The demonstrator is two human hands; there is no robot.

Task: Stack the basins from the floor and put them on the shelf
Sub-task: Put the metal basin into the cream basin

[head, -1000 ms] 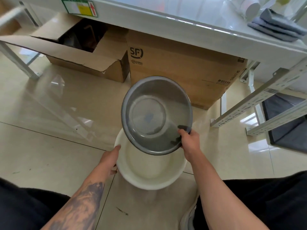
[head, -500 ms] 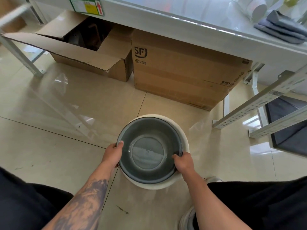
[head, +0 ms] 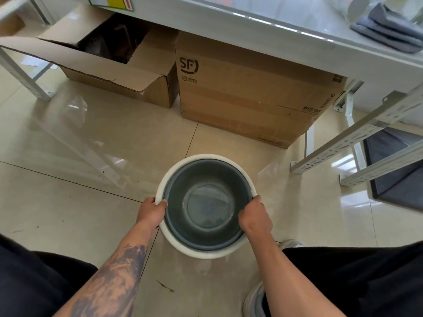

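Observation:
A grey basin [head: 207,197] sits nested inside a slightly larger white basin [head: 180,164] above the tiled floor in front of me. My left hand [head: 152,211] grips the stack's left rim, fingers curled over both edges. On the right rim my right hand [head: 255,217] is closed the same way. Only the white basin's rim and a strip of its outer wall show around the grey one.
A white shelf board [head: 263,26] runs across the top with folded grey cloth [head: 389,30] on it. Under it stand an open carton [head: 109,65] and a closed SF carton [head: 251,92]. Perforated white rack legs [head: 357,136] rise on the right. My knees flank the basins.
The grey basin, held tilted above the white one by my right hand, has gone down into it. Both hands now hold the nested pair by its rims.

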